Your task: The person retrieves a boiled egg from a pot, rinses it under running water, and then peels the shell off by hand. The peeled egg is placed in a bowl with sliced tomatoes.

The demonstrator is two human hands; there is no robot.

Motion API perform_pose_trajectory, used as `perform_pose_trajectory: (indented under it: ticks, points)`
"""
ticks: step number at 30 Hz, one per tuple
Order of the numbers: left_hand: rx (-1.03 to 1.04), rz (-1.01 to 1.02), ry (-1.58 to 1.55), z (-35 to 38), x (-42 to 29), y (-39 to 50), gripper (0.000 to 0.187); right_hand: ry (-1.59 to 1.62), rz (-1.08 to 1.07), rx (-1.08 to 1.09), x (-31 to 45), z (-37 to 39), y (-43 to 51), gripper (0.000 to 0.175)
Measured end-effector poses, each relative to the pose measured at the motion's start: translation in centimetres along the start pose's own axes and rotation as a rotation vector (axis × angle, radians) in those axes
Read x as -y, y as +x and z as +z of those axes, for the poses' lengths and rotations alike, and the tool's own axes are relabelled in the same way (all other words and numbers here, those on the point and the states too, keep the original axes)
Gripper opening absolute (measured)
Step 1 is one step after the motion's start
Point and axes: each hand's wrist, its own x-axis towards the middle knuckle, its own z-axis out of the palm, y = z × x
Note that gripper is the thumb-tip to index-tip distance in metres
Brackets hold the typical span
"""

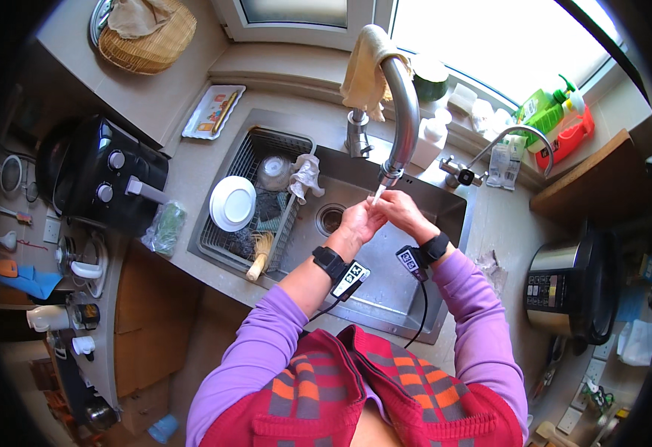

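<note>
My left hand (361,221) and my right hand (403,209) meet beneath the spout of a curved steel kitchen faucet (404,120). A thin stream of water (379,194) falls onto the fingers. The fingers overlap, so whether anything small is between them cannot be told. Both hands are over the right part of a stainless steel sink (354,285), above and right of its drain (330,219). Each wrist wears a black strap with a small cabled device. A beige cloth (366,70) drapes over the faucet's neck.
A grey dish basket (292,223) in the sink's left side holds a white bowl (233,203), a glass bowl (275,172) and a brush (260,257). A white pump bottle (430,139) and a second thin faucet (465,174) stand behind. An air fryer (108,179) and an electric cooker (569,285) flank the sink.
</note>
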Motion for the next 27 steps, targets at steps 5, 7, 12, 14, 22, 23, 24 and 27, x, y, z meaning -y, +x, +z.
perform_pose_trajectory:
  ticks: [5, 7, 12, 14, 22, 23, 24, 27]
  points:
    - [-0.278, -0.029, 0.362, 1.0, -0.1, -1.0, 0.010, -0.093, -0.021, -0.218, -0.8, -2.1, 2.9, 0.030]
    - [-0.300, -0.065, 0.451, 1.1, -0.3, -1.9, 0.008, -0.010, -0.060, -0.218, -0.8, -2.3, 5.2, 0.027]
    - [-0.335, -0.205, 0.701, 0.9, -1.5, -5.4, 0.080, 0.144, -0.089, -0.310, 1.1, -3.3, 10.5, 0.046]
    - [-0.355, -0.167, 0.697, 0.6, -2.2, -6.8, 0.085, -0.044, -0.163, -0.321, 1.8, -4.2, 11.3, 0.051]
    - [-0.111, -0.318, 0.717, -2.8, -2.8, -7.9, 0.068, 0.598, -0.009, 0.585, -2.8, -3.4, 1.2, 0.031]
    - [0.001, -0.177, 1.134, -3.1, -2.7, -7.8, 0.074, -0.274, -0.007, 0.459, -3.9, -1.8, -0.2, 0.039]
    - [-0.278, -0.016, 1.395, -3.2, -1.6, -7.9, 0.079, -1.115, 0.030, 0.298, -4.9, -0.6, -1.5, 0.050]
    - [-0.556, 0.332, 1.392, -2.8, 0.0, -7.9, 0.087, -0.001, 0.001, 0.217, -5.3, 0.4, -2.4, 0.035]
